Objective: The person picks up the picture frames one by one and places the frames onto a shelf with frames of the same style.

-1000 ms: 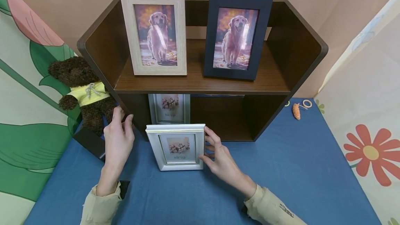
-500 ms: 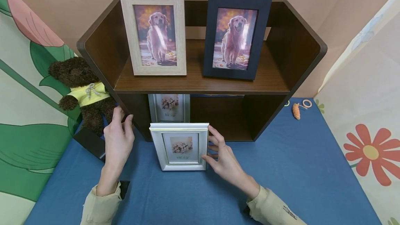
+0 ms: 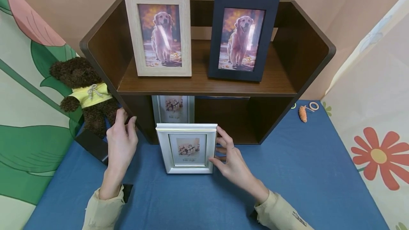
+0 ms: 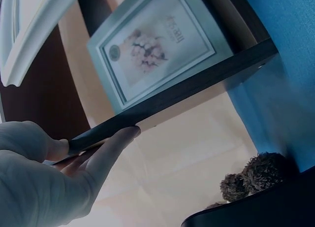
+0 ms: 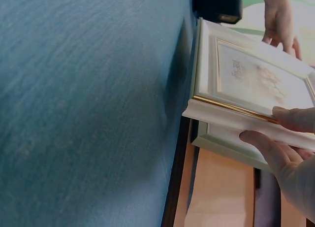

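A white picture frame (image 3: 188,150) with a flower print stands on the blue cloth before the dark wooden shelf (image 3: 204,87). My right hand (image 3: 232,162) pinches its right edge, thumb in front and fingers behind. At the shelf's left side panel (image 4: 182,91), my left hand (image 3: 122,143) grips the front edge between thumb and fingers. Inside the lower compartment, at the left, is a silver-green picture frame (image 3: 174,109), its lower part hidden behind the white one.
On the upper board stand a whitewashed frame (image 3: 185,34) and a dark blue frame (image 3: 214,38), both with dog photos. A brown teddy bear (image 3: 91,95) sits left of the shelf above a black box-like object (image 3: 92,146). Right of the shelf lies a small orange toy (image 3: 303,113).
The white picture frame has moved a little to the right and slightly toward the shelf with my right hand. My left hand has kept its place on the shelf.
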Demonstrator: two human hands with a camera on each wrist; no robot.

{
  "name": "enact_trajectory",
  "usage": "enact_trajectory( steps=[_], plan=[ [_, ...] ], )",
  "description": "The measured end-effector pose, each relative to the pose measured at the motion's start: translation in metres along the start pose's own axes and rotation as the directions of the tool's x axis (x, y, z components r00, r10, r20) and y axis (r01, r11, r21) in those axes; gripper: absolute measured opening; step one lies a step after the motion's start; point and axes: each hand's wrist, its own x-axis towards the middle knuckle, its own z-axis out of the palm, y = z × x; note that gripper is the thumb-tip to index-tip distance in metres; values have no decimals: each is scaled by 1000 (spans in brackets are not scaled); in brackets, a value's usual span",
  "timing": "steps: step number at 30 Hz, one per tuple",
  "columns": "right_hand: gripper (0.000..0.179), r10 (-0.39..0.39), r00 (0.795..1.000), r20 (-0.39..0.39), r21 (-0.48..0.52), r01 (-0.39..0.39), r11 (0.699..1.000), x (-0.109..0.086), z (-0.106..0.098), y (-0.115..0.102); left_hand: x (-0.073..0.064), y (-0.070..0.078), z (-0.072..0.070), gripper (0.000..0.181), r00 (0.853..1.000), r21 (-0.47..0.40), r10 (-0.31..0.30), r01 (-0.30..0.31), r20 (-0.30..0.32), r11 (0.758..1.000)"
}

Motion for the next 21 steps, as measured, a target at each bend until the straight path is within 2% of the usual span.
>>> enact_trajectory(
  steps=[9, 21],
  plan=[
    [112, 0, 1000, -16, -3, 0, 1000, 1, -8, -1, 0, 1, -1, 20, 1000, 5, -9, 9, 1, 1000],
    [115, 14, 997, -77, -11, -15, 1000, 4, -29, 2, 0, 0, 0, 19, 1000, -5, -5, 5, 3, 1000]
  ],
)
